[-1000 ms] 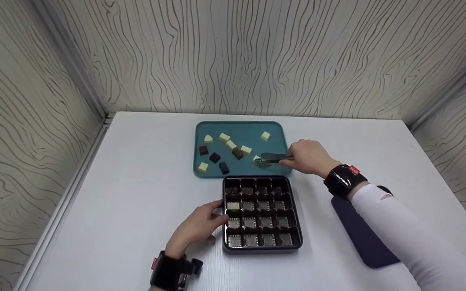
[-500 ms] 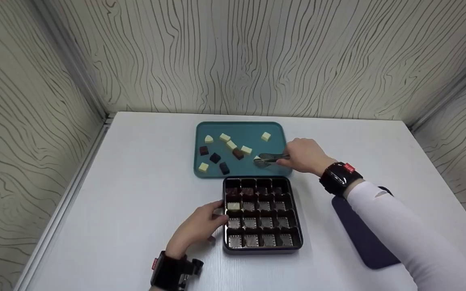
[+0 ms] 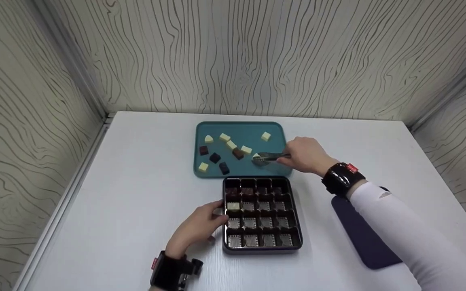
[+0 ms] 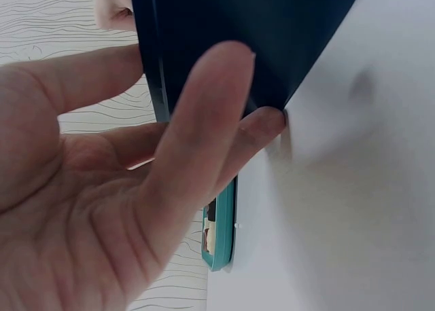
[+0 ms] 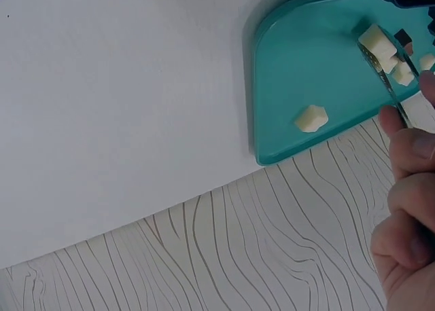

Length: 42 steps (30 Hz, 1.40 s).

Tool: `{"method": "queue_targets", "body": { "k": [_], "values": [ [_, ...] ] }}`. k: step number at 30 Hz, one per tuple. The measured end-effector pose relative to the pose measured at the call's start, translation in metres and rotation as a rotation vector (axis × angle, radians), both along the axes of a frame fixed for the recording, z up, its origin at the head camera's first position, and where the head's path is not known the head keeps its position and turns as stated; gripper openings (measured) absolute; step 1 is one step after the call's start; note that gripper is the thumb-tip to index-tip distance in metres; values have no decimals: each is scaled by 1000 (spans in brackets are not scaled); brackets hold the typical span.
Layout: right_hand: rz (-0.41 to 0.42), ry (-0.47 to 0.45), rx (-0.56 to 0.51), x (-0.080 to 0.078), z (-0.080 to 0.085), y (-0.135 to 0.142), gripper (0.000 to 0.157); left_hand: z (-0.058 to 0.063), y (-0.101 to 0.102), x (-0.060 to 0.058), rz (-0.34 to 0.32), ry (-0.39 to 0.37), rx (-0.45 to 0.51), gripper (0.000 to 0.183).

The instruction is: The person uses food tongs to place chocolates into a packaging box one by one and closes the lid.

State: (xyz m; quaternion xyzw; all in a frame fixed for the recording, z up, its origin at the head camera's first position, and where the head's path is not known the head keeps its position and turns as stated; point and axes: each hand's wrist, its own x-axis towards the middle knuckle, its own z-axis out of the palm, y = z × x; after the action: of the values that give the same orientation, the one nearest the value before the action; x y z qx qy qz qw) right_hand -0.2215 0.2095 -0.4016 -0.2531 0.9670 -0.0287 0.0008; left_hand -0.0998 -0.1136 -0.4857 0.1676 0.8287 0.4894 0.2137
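My right hand [image 3: 306, 155] grips a pair of metal tongs [image 3: 273, 156] above the right part of the teal tray [image 3: 279, 128]. Between the tong tips sits a white chocolate piece [image 5: 378, 43]; whether it is clear of the tray I cannot tell. My left hand [image 3: 198, 224] rests against the left side of the dark divided box [image 3: 299, 218], its fingers fairly straight in the left wrist view. The box holds brown chocolates [image 3: 247, 190] in its back row and one white chocolate [image 3: 233, 206] at the left of the second row.
Several loose white and brown chocolates lie on the tray, such as a white piece [image 3: 265, 136] at its back right and a dark piece [image 3: 224, 167] near its front. A dark blue flat object [image 3: 364, 234] lies under the right forearm. Patterned walls [image 3: 233, 60] enclose the table.
The tong tips have drawn closer together around the white chocolate piece, and the right hand has shifted very slightly left. The left hand and box have stayed in place.
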Motion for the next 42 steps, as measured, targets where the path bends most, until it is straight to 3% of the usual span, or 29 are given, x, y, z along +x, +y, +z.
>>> {"method": "queue_targets", "body": {
  "k": [9, 13, 24, 29, 42],
  "values": [
    [68, -29, 12, 19, 34, -2, 35, 0, -2, 2, -3, -27, 27, 63],
    [138, -15, 26, 34, 47, -8, 38, 0, -3, 2, -4, -15, 25, 62],
    [366, -45, 114, 68, 58, -25, 46, 1, -3, 1, -1, -19, 21, 63],
    [415, -39, 160, 71, 59, -31, 41, 0, -2, 1, 0, -28, 24, 64],
    [477, -38, 212, 66, 56, -42, 52, 2, 1, 1, -10, -8, 20, 61]
  ]
}}
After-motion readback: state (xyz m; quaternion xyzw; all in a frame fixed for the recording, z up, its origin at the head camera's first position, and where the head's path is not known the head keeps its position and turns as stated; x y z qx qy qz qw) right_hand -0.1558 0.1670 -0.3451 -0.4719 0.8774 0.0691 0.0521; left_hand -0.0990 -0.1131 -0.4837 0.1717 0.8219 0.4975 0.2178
